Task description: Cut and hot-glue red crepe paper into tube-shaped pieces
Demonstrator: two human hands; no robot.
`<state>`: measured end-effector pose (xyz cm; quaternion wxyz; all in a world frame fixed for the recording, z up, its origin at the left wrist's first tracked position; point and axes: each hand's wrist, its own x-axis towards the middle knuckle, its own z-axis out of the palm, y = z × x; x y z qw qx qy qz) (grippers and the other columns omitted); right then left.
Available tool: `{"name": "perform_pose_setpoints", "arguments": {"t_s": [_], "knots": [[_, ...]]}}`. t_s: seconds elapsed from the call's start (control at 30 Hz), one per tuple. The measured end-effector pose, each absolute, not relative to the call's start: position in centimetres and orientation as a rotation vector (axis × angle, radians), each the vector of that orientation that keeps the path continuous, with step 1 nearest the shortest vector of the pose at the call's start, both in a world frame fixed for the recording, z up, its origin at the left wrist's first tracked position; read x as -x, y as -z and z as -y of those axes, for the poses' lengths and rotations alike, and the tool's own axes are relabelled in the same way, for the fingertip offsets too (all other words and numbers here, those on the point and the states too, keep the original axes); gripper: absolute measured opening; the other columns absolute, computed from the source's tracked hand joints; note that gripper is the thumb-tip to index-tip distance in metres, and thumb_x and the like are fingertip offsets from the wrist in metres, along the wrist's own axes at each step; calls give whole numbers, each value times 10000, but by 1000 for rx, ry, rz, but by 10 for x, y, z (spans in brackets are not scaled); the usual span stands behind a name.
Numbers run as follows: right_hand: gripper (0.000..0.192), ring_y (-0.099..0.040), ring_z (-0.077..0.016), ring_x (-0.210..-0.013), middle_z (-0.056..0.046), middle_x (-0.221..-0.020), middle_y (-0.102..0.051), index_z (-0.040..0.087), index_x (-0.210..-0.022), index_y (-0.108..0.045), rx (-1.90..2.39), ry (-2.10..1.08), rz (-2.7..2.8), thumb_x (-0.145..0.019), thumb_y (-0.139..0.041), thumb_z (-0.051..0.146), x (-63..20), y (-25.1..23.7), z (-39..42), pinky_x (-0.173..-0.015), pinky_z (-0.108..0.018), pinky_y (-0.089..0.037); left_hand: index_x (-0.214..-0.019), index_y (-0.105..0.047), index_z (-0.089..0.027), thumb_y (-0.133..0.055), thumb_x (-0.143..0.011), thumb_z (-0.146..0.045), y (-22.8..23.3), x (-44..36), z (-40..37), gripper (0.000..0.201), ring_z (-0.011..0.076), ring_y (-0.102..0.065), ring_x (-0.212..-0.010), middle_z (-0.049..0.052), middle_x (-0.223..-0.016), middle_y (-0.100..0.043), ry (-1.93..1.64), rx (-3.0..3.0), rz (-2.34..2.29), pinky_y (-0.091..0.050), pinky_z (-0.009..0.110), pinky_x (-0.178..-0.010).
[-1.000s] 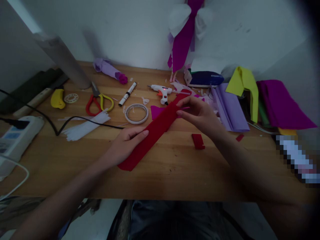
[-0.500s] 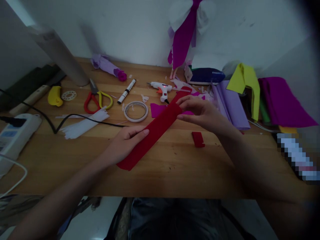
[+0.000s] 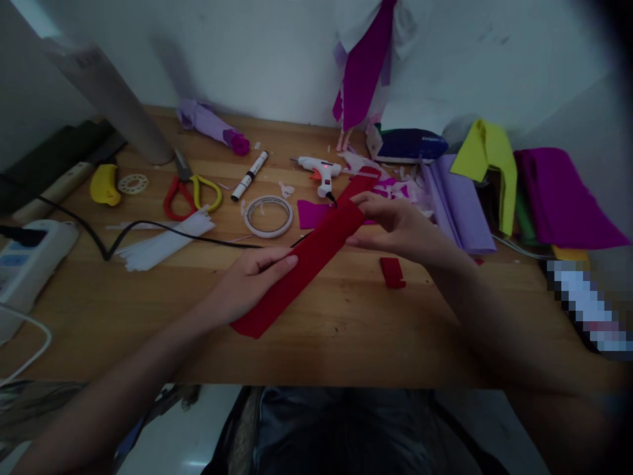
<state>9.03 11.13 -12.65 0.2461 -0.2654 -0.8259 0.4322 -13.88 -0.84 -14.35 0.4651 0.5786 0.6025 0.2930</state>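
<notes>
A long folded strip of red crepe paper [image 3: 309, 257] slants from lower left to upper right above the wooden table [image 3: 306, 359]. My left hand [image 3: 254, 280] is closed on its lower part, thumb on top and fingers underneath. Near the upper end, my right hand [image 3: 390, 227] holds the strip's edge with its fingertips, the thumb just below. Beyond the held strip lies another length of red paper [image 3: 366, 181]. A small red scrap [image 3: 392, 272] rests below my right hand. The white glue gun [image 3: 319, 168] lies behind the strip.
Scissors [image 3: 185, 178], a roll of tape [image 3: 268, 216], a marker [image 3: 250, 176] and white strips [image 3: 168, 244] lie to the left. A black cord [image 3: 143, 224] runs from the power strip [image 3: 42, 264] side. Purple paper rolls [image 3: 459, 204] and a phone [image 3: 588, 310] are at right.
The view has shifted slightly. My right fingers have moved a little along the strip's upper edge; my left hand keeps its hold, and the strip stays nearly in place.
</notes>
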Motion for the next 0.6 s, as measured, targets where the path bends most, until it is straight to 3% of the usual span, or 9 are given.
{"name": "perform_pose_setpoints", "arguments": {"t_s": [0.13,0.3,0.6], "knots": [[147,-621,-225,-993,-20,-1007,-663,275,-811,-753,742,-1198,2216,-685,-794,339,-89,127,-110,-931,-410,-508,-932,-743,-228,-509,-887,-460,144,138,9,332,130,-563,-633,-4,-816,-712,-735,-1453,-1458,-418,205,-543],[84,-639,-220,-917,-16,-944,-670,286,-769,-756,748,-1238,2193,-693,-790,299,-89,126,-111,-885,-421,-524,-815,-727,-206,-514,-875,-462,143,136,10,338,109,-503,-542,-11,-688,-658,-730,-1386,-1428,-385,204,-490],[59,-643,-221,-943,-15,-959,-684,266,-732,-740,706,-1265,2199,-707,-780,301,-90,127,-112,-897,-411,-518,-743,-706,-201,-524,-868,-452,142,135,9,334,116,-508,-570,-11,-676,-638,-742,-1387,-1418,-396,214,-522]]}}
